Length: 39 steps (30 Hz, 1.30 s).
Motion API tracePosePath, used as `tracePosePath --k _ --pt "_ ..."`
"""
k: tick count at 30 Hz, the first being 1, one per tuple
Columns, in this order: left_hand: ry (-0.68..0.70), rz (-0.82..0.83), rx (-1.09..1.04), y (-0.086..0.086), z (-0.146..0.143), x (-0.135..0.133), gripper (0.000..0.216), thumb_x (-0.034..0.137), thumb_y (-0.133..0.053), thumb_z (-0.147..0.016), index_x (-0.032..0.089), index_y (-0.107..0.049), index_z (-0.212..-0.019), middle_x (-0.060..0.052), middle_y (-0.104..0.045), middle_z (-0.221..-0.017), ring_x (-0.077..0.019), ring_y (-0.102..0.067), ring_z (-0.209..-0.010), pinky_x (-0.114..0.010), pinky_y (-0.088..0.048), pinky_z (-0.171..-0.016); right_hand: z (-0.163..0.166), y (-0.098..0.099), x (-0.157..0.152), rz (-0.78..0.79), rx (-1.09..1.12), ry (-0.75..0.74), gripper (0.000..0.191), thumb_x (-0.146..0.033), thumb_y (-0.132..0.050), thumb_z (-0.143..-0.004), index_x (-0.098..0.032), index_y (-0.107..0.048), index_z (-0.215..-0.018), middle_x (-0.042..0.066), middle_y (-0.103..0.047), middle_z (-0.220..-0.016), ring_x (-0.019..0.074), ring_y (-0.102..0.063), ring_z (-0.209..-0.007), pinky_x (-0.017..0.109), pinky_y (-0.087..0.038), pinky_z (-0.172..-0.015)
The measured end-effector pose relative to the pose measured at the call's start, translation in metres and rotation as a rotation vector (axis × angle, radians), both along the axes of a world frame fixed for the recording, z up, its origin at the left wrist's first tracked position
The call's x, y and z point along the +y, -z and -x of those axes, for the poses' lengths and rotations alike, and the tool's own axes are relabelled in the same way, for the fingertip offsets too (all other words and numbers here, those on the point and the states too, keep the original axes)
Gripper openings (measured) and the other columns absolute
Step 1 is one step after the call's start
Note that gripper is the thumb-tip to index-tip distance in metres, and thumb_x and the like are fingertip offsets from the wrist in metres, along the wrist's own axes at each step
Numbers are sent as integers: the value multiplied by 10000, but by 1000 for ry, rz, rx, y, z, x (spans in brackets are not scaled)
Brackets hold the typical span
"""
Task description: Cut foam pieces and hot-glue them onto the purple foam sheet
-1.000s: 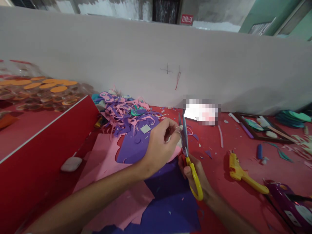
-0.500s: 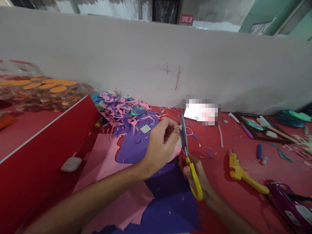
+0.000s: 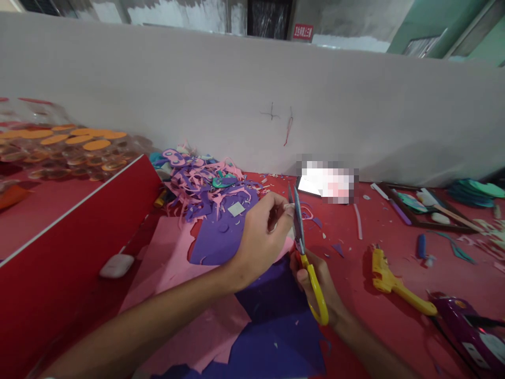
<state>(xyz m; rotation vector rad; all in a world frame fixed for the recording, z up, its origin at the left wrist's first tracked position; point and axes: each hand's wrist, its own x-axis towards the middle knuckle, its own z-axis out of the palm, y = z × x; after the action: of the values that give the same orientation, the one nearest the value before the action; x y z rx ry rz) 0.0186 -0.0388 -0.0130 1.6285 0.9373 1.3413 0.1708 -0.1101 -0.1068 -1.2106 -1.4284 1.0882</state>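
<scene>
My right hand (image 3: 321, 276) is wrapped round the handles of yellow-handled scissors (image 3: 315, 292). Their blades point away from me, slightly apart at the tips. Left of the blades, my left hand (image 3: 262, 229) is closed in a pinch on a small pale piece of craft foam (image 3: 289, 209), which touches or lies right beside the blades. A pink rounded piece (image 3: 284, 250) shows below my left fingers; whether they hold it too, I cannot tell. Beneath both hands lie a dark purple foam sheet (image 3: 276, 337) and a cut pink sheet (image 3: 189, 316).
A heap of pink and purple offcuts (image 3: 209, 181) is behind my left hand. A lit phone (image 3: 310, 179) leans near the grey wall. At right lie a yellow glue gun (image 3: 394, 281), a purple device (image 3: 469, 331) and a dark tray (image 3: 445, 223). A red divider (image 3: 90, 237) stands left.
Both hands and the scissors stay almost in the same place. The whole view has shifted very slightly; the pink piece under my left fingers looks a little different in outline.
</scene>
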Motion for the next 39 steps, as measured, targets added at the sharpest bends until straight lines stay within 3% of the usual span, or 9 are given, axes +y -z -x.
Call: tracePosePath --k 39 --pt "-10 4 -34 0 0 1 186 272 -539 -986 197 -502 -820 34 -455 -712 -94 -409 -600 -241 -338 -547 1 -6 0 -20 -87 25 676 -887 -492 -800 -213 -486 -754 -26 -445 -661 120 -355 -574 252 -281 -479"
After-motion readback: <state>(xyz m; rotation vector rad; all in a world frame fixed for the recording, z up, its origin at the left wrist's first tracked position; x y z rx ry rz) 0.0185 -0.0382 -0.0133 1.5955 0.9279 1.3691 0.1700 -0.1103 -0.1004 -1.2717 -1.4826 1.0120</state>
